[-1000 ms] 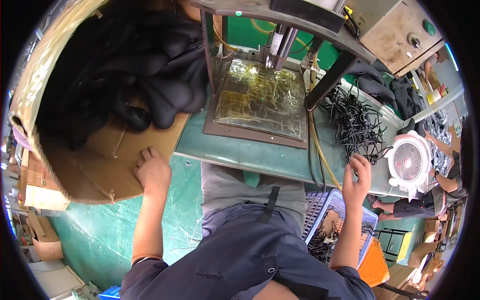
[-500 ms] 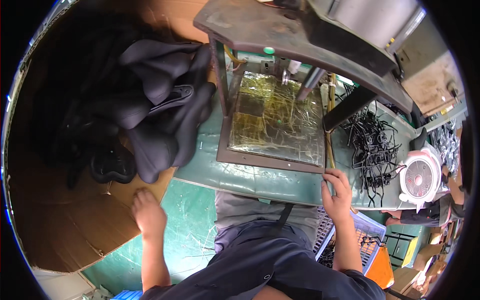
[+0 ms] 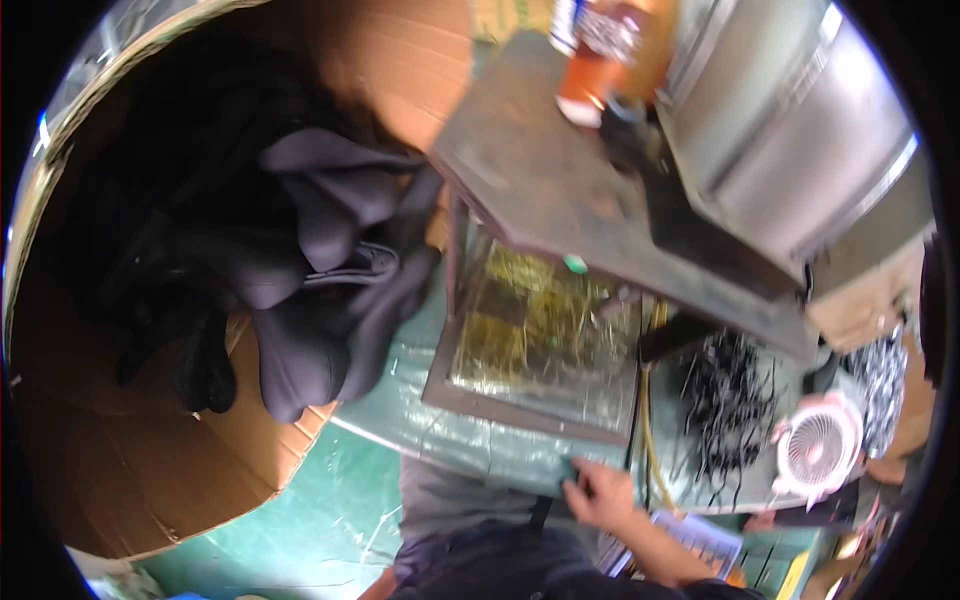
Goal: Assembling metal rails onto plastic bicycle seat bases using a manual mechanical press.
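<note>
My right hand (image 3: 600,492) lies on the front edge of the green-covered table (image 3: 430,425), fingers spread and nothing visibly in them. Just beyond it sits a dark framed tray with a shiny yellowish sheet (image 3: 535,345), under the plate of a grey metal machine (image 3: 600,190). My left hand is out of the picture. A heap of thin black wire parts (image 3: 730,400) lies on the table to the right of my right hand.
A big cardboard box (image 3: 150,470) on the left holds a pile of black fabric pieces (image 3: 310,260). A small white fan (image 3: 820,450) stands at the right. An orange bottle (image 3: 600,50) sits on the machine. A blue basket (image 3: 695,535) is below my right wrist.
The view has swung closer to the machine. My left hand has left the cardboard box and dropped out of sight. My right hand moved from the blue basket to the table's front edge.
</note>
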`<state>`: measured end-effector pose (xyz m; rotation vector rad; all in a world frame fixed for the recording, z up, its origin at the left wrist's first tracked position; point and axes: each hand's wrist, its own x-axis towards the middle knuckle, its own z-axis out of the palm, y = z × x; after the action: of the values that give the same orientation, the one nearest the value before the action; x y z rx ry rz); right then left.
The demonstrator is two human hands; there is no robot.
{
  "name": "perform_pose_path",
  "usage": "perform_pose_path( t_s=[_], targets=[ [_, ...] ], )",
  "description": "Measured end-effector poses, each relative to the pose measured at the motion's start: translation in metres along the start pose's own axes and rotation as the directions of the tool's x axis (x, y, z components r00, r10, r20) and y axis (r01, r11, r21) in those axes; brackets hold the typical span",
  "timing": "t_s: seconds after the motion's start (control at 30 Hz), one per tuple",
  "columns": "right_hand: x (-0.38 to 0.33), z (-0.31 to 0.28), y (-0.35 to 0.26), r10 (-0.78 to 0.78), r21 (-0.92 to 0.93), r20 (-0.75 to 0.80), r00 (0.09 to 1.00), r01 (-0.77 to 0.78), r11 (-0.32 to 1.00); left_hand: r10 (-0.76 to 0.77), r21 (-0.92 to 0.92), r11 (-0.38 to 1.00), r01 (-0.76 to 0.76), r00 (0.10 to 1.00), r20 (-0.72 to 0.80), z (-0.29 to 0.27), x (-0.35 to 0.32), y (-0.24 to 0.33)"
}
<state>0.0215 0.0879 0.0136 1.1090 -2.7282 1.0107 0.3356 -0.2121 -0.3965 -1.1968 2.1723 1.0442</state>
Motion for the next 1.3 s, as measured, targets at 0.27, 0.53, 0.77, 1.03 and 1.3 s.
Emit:
perform_pose_path(
  t_s=[0.27, 0.53, 0.77, 1.03, 1.3],
  targets=[
    [-0.013, -0.015, -0.002, -0.048, 0.022, 0.163, 0.986, 0.045, 0.999, -0.052, -0.586, 0.784, 0.206, 0.962, 0.269, -0.066, 0.07, 0.118],
    [-0.015, -0.025, -0.004, 0.004, -0.029, 0.193, 0.981, 0.002, 1.0, -0.015, -0.741, 0.289, 0.606, 0.776, 0.63, -0.173, -0.017, 0.186],
    [-0.009, -0.012, -0.005, -0.149, 0.04, 0.04, 0.988, 0.147, 0.988, -0.174, -0.754, 0.523, 0.397, 0.916, 0.361, -0.118, 0.015, 0.073],
    [-0.045, -0.064, 0.011, -0.032, 0.088, -0.306, 0.952, 0.061, 0.994, 0.453, -0.069, 0.877, -0.476, 0.866, -0.213, -0.241, -0.147, 0.197],
    [-0.098, -0.118, 0.087, 0.01, -0.461, -0.714, 0.7, -0.48, 0.746, 0.827, 0.787, 0.423, -0.448, -0.164, -0.538, -0.366, -0.168, 0.332]
  ],
)
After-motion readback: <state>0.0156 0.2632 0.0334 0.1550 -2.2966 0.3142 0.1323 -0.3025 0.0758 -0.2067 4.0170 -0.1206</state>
